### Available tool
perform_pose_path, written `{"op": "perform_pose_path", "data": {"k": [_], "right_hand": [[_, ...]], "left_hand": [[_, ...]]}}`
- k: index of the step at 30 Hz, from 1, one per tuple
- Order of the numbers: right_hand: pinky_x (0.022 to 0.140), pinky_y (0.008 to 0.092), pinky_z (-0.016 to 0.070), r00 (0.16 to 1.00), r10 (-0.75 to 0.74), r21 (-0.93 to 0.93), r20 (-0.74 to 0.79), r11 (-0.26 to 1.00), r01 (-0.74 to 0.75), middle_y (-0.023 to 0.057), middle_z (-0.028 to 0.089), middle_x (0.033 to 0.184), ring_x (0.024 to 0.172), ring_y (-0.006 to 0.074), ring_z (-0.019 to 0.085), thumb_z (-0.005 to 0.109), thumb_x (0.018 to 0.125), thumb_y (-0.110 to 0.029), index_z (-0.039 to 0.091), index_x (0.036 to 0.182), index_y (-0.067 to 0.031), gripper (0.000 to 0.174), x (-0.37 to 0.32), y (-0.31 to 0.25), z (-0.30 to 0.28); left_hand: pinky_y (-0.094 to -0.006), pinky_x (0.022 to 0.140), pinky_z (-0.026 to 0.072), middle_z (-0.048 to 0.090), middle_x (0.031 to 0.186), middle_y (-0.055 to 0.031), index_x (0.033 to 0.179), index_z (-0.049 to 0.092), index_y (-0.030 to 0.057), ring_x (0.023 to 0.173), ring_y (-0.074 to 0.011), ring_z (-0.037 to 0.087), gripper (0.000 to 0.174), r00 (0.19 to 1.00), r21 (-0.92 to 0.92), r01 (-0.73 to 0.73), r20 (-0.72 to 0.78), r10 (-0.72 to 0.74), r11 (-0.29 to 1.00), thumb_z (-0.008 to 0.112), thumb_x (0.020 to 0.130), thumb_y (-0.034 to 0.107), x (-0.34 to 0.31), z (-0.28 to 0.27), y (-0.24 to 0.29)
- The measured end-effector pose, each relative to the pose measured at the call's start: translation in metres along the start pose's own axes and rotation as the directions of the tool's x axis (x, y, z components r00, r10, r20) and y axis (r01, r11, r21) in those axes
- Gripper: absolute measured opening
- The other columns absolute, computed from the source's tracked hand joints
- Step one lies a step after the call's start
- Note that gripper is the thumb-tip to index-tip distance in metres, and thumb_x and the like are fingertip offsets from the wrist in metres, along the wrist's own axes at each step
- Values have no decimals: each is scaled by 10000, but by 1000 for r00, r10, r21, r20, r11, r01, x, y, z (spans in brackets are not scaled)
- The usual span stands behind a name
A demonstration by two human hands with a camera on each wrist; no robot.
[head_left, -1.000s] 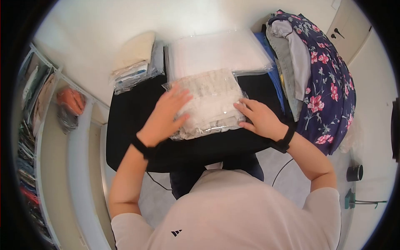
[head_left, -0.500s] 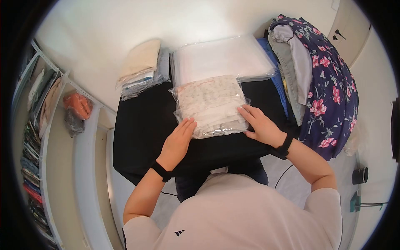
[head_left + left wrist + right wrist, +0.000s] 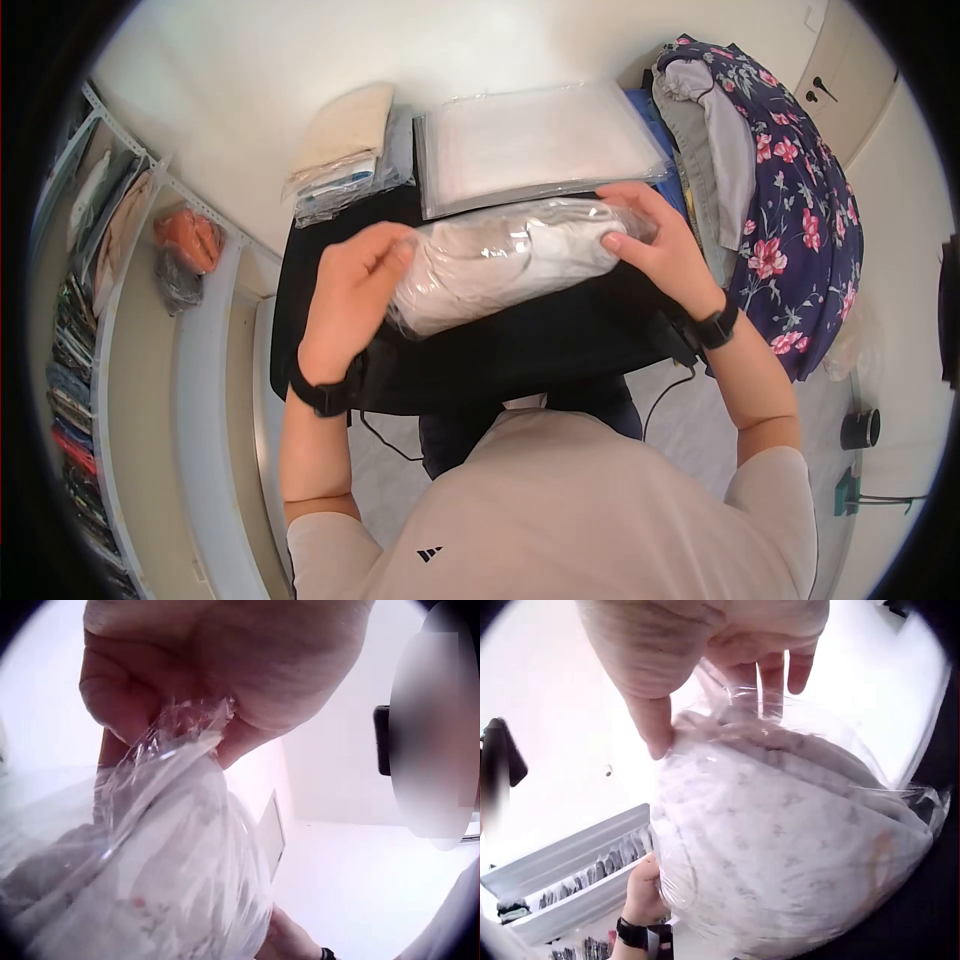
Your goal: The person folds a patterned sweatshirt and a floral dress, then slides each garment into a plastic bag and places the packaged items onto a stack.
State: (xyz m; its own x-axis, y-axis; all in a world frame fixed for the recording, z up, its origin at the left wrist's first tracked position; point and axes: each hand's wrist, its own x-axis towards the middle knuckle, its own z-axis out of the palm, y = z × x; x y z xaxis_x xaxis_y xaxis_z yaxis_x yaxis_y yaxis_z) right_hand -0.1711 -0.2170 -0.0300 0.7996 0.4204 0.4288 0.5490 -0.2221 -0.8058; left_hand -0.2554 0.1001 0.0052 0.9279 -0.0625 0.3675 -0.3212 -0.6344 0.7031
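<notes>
A clear plastic bag with folded white cloth (image 3: 490, 270) inside is held up on edge above the black-covered table (image 3: 330, 360). My left hand (image 3: 345, 285) grips its left end; in the left wrist view crinkled plastic (image 3: 187, 742) gathers under the palm. At the other end my right hand (image 3: 665, 245) pinches the bag, thumb on the near side and fingers behind. Small printed motifs show on the cloth (image 3: 772, 832) through the plastic in the right wrist view.
A stack of clear plastic bags (image 3: 540, 140) lies at the back. Folded bagged clothes (image 3: 345, 150) are piled at the back left. Flowered dark blue fabric (image 3: 790, 220) and other garments hang over the right side. Shelves (image 3: 130, 330) with bagged clothes stand on the left.
The bagged cloth lay flat under both hands and is now lifted and tipped up on edge. Both hands have moved from resting on it to gripping its two ends.
</notes>
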Motion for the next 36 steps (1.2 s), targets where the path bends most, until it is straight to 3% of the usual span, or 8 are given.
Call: {"op": "perform_pose_path", "data": {"k": [3,8,11,14,22,28,30,36], "right_hand": [[934,272,413,983,83,465,163,872,-151,60,577,1186,1081,134,533,720,798,-103,486,1271,10,539,16,22,12],[973,284,398,954,163,488,250,830,-270,76,571,1208,1107,134,521,684,839,-115,451,1298,45,539,37,36,26],[1030,293,343,948,184,480,259,827,-292,83,525,1291,1182,151,477,631,881,-177,412,1343,36,554,42,36,29],[1020,298,357,934,146,481,325,825,-296,85,520,1298,1187,145,470,643,871,-154,411,1341,36,557,39,42,27],[959,277,419,887,282,292,366,870,-398,83,604,1186,1044,136,569,657,867,-152,497,1263,46,471,37,42,25],[928,307,452,741,427,530,519,519,-670,88,616,1132,1031,150,593,604,922,-285,515,1214,27,437,27,65,34],[921,309,461,668,554,440,497,503,-744,85,616,1116,1017,149,599,598,926,-283,513,1195,22,415,16,81,39],[868,293,491,653,528,417,544,505,-756,91,617,1097,965,141,614,571,943,-252,503,1160,26,359,0,105,39]], "left_hand": [[-215,706,434,639,862,14,975,639,-17,756,-67,560,211,971,-361,173,-92,-219,917,610,896,177,19,-4,-29],[-232,831,427,629,1059,-33,1176,561,-10,942,-84,564,412,953,-637,167,-92,-289,752,621,900,290,31,0,-81],[-370,1053,358,460,1366,-114,1378,362,-11,1267,-217,442,635,992,-748,125,78,-101,652,597,911,349,19,9,-96],[-330,1057,327,490,1343,-90,1369,382,-17,1237,-198,455,735,984,-678,172,157,-88,715,756,782,219,10,15,-90],[-300,989,388,563,1247,-87,1310,455,-37,1123,-168,527,539,976,-604,211,174,-131,769,666,866,184,14,11,-65],[-267,851,477,632,1100,-69,1211,542,-44,975,-118,598,473,835,-389,541,355,-420,746,580,930,335,15,25,-83],[-221,661,449,639,909,-23,1075,613,-1,755,-68,565,451,663,-378,743,523,-535,552,603,902,416,6,48,-126],[-322,877,480,642,1143,-78,1191,570,-8,1008,-171,621,456,668,-619,740,630,-396,264,604,908,348,-3,50,-154]]}}
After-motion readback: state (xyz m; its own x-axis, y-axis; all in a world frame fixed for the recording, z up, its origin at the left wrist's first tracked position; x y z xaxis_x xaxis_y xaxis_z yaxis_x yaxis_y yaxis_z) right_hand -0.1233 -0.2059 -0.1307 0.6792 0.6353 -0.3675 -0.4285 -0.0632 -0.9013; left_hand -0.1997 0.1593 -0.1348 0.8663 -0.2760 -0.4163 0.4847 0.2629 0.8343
